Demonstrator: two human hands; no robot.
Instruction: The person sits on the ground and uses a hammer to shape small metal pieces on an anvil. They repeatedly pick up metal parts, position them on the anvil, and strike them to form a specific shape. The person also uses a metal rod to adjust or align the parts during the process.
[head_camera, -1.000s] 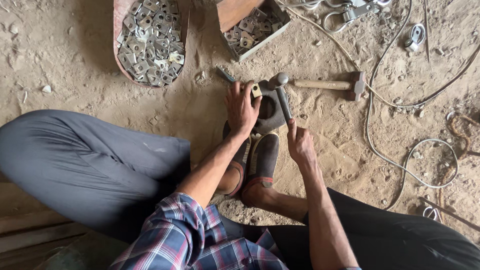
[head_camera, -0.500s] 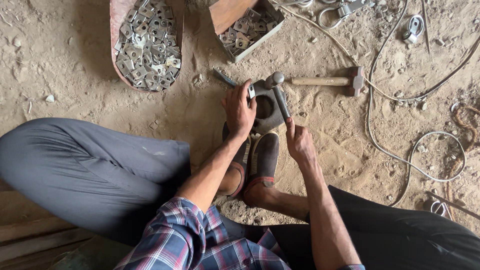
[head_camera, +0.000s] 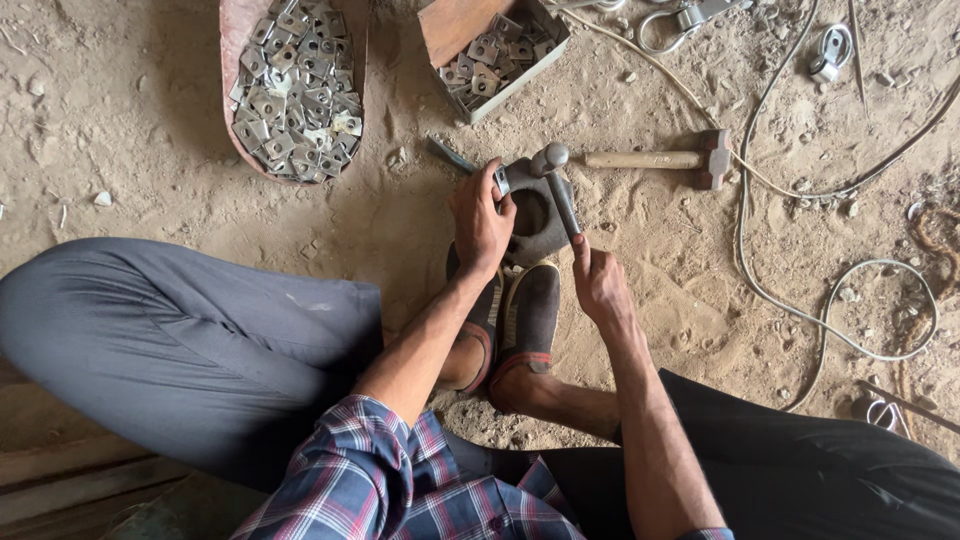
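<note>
Down in the middle of the frame, we sit on the sandy ground (head_camera: 130, 130) with our legs folded and our two shoes (head_camera: 515, 310) pushed together. Just above the shoes sits a dark metal block (head_camera: 535, 215) with a round hole in it. Our left hand (head_camera: 480, 220) lies on the left side of the block, and its fingers close on a small metal piece (head_camera: 502, 178) at the block's top edge. Our right hand (head_camera: 598, 285) is closed around the bottom of a thin steel hammer (head_camera: 558, 185). Its round head is right over the top of the block, just beside the small piece. We cannot tell if it touches.

A second hammer (head_camera: 660, 158) with a wooden handle lies flat on the ground, right of the block. In the upper left of the frame a reddish tray (head_camera: 232, 60) is full of small square metal plates (head_camera: 295, 95). At the top middle a box (head_camera: 510, 85) holds more of them. On the right side thin wires (head_camera: 790, 190) loop over the sand.
</note>
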